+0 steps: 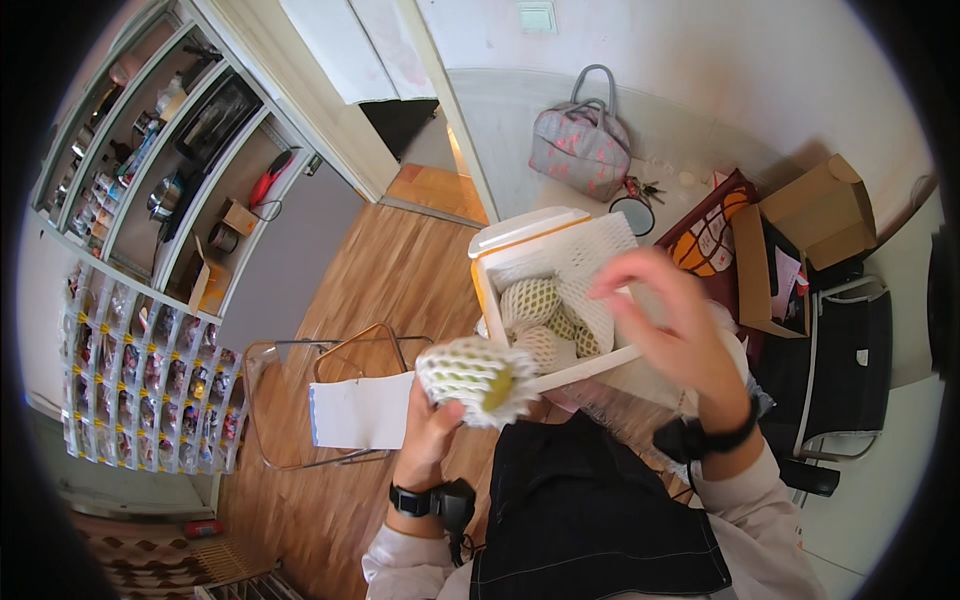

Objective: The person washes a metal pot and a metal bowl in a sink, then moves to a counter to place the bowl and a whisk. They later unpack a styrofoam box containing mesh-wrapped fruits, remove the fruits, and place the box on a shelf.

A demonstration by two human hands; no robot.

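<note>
My left hand [431, 431] holds a green fruit in a white foam net [474, 381], in front of the near left corner of a white foam box [491, 300]. Inside the box lie several more fruits in foam nets [529, 301]. A sheet of white foam netting [592, 259] drapes over the box's right side. Above that side is my right hand [660, 315], slightly blurred, its fingers curved and apart with nothing seen between them. Whether it touches the netting, I cannot tell. Both wrists wear black straps with small devices.
Behind the box are a grey patterned bag [581, 146], keys [646, 189] and a round mirror-like object [632, 215]. An open cardboard box [750, 277] and a black chair [844, 360] stand at right. A folding chair [360, 409] is at left, near shelves [187, 225].
</note>
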